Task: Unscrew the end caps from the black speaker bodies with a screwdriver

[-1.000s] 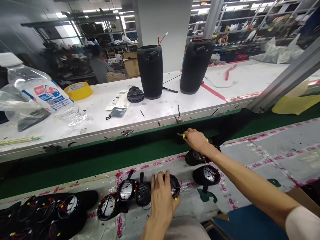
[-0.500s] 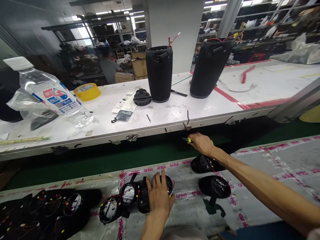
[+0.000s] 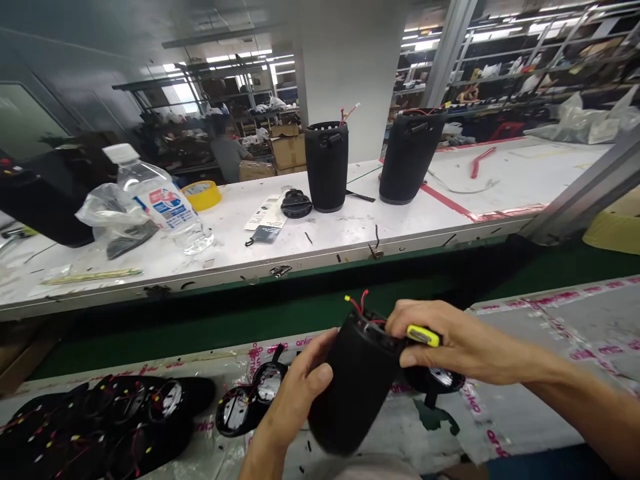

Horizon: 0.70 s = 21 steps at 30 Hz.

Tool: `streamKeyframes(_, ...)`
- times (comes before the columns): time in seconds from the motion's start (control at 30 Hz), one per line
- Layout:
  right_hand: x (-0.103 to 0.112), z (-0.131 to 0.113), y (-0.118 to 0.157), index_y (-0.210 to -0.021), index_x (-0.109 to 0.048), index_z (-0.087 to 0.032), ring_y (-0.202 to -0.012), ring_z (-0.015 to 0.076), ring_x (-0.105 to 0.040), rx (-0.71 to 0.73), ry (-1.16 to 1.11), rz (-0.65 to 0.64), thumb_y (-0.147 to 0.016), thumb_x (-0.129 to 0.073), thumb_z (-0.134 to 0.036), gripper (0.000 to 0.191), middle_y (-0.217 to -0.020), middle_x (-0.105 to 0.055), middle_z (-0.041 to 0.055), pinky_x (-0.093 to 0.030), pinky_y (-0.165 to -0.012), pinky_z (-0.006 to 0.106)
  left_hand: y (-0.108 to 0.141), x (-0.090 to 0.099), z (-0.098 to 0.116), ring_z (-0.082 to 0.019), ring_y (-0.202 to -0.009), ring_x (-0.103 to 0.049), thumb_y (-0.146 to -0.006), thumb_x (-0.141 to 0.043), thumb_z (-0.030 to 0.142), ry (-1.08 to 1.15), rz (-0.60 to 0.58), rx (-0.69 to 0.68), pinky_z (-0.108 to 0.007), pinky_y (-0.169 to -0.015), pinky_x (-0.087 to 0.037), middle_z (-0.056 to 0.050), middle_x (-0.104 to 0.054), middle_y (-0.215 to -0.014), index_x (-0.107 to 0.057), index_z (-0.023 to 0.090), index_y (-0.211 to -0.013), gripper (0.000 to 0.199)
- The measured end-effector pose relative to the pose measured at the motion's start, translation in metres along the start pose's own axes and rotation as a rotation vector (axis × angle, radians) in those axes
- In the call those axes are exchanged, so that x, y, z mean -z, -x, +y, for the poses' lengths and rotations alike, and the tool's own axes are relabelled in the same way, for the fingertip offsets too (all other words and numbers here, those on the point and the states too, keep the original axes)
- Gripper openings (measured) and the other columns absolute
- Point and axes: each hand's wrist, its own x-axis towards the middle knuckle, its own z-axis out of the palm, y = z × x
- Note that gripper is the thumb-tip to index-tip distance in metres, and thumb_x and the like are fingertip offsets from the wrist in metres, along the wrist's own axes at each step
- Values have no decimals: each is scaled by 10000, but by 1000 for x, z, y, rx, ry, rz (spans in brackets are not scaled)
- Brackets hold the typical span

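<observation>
Head cam: matte-black tapered cylinder (image 3: 353, 393) (red wires (image 3: 362, 305) poking out top) tilted btwn my L hand (image 3: 303, 393), gripping its side, & R hand (image 3: 447, 333), clutching yellow-handled tool (image 3: 423, 335) at its rim.

All black, this cylindrical speaker body (image 3: 353, 390) I'm gripping! Red wires (image 3: 361, 309), one tipped yellow, and bright yellow again on the tool handle (image 3: 423, 335) in my right hand (image 3: 453, 333). Grey sheeting (image 3: 547, 403) lined with pink-lettered tape (image 3: 595, 349); then a deep green strip (image 3: 225, 305), a white bench (image 3: 345, 230), red tape (image 3: 445, 202) striping it.
</observation>
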Motion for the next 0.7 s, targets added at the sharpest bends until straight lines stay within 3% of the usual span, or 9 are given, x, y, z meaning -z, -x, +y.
streamKeyframes(0.1,-26,-11,-14,-1017,-697,-236,-893,191,-643,64,-89,-116,-1010,-680,-544,309,-1008,-685,24,-497,-789,312,12,-3,6,-453,-1311,-665,-756,-820,680,175,-159,59,-605,-1156,-483,-175,-751,-1355,-695,205,-1422,827)
streamKeyframes(0.17,-45,-14,-24,-1043,-707,-233,-918,195,-644,63,-114,-167,-1001,-701,-533,303,-1016,-689,26,-501,-800,313,25,-4,-1,-448,-1226,-708,-735,-835,639,229,-134,66,-591,-1087,-531,-171,-786,-1248,-726,192,-1364,779)
streamKeyframes(0.33,-86,-16,-37,-1176,-711,-254,-1116,227,-658,32,-141,-112,-1019,-690,-397,214,-1190,-724,38,-503,-993,368,60,-6,-27,-431,-1182,-733,-753,-808,598,343,248,57,-571,-1048,-554,-183,-803,-1177,-738,161,-1279,687)
streamKeyframes(0.5,-109,-7,-38,-1296,-693,-271,-1291,247,-613,24,-181,-127,-1053,-629,-448,307,-1388,-674,66,-457,-1132,405,85,-10,-31,-405,-1336,-653,-742,-871,552,26,534,35,-537,-1186,-461,-169,-735,-1388,-608,184,-1435,828)
streamKeyframes(0.57,-115,-1,-38,-1309,-695,-273,-1297,259,-613,14,-199,-147,-1054,-618,-492,345,-1415,-663,78,-462,-1133,411,90,-11,-31,-400,-1374,-626,-738,-880,552,-89,596,69,-519,-1199,-449,-167,-707,-1436,-552,184,-1484,893)
streamKeyframes(0.7,-123,10,-31,-1342,-703,-306,-1308,297,-609,-102,-215,-157,-1035,-626,-561,406,-1417,-676,75,-465,-1133,453,96,-14,-36,-414,-1369,-624,-704,-914,505,-142,603,91,-527,-1158,-486,-175,-698,-1442,-528,199,-1504,939)
